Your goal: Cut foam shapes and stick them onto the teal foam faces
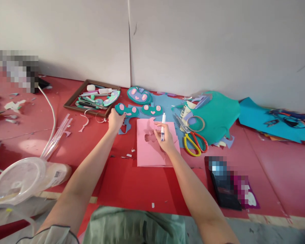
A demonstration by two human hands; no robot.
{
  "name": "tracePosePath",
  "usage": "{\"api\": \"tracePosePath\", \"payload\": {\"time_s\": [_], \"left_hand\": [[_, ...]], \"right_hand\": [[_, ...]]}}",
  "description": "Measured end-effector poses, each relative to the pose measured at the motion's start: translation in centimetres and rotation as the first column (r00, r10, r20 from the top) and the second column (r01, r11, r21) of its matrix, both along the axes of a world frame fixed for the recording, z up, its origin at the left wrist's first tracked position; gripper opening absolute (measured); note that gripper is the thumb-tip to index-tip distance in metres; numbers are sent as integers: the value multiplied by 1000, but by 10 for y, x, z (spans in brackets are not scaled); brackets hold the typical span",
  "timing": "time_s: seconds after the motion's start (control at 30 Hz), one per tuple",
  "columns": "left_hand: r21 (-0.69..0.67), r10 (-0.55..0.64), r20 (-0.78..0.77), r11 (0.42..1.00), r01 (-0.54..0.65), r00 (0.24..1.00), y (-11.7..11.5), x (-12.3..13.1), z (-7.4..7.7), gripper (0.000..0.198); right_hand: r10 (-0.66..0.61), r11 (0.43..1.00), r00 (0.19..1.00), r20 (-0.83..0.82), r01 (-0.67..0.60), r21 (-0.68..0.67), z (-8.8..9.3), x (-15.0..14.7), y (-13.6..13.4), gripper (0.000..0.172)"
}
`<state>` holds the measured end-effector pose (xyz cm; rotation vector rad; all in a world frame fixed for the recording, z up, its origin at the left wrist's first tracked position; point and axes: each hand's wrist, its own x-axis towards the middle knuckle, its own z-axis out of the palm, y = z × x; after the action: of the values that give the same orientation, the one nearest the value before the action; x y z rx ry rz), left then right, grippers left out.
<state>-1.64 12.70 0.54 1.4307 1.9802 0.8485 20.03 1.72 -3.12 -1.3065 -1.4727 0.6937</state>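
My right hand [165, 139] is closed round a white pen [163, 126], held upright over a pink foam sheet [148, 149] that has shapes cut out of it. My left hand [115, 119] reaches forward and grips the near edge of a teal foam piece with pink ovals [128, 110]. Two similar teal pieces, one [151, 109] beside it and one [139, 95] behind, lie on a blue foam sheet [165, 101] on the red mat.
Red and yellow scissors [193, 140] and a tape ring [195, 123] lie right of the pink sheet, by teal foam [218, 113]. A brown tray of pens [91, 98] sits far left. A clear plastic fan [20, 178] and a dark blurred object [225, 189] are near.
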Motion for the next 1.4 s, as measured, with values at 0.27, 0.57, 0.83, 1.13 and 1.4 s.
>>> {"api": "tracePosePath", "payload": {"time_s": [0.27,0.57,0.83,1.13,1.4], "left_hand": [[88,-49,-104,994,58,993,-6,-5,9,73],[69,-106,-304,989,133,947,-14,3,9,67],[-86,-392,-256,920,383,884,-69,40,14,27],[-56,-330,86,940,335,940,-72,35,-12,41],[-34,-331,291,934,355,898,-74,33,-18,16]], "right_hand": [[-1,1000,1000,19,1,-1,-2,1,1,20],[-17,1000,998,58,17,-3,-1,2,1,18],[-6,1000,997,74,7,-21,-7,4,2,20],[-41,999,991,130,36,35,2,3,0,19],[-150,984,977,152,132,117,39,36,-9,22]]}}
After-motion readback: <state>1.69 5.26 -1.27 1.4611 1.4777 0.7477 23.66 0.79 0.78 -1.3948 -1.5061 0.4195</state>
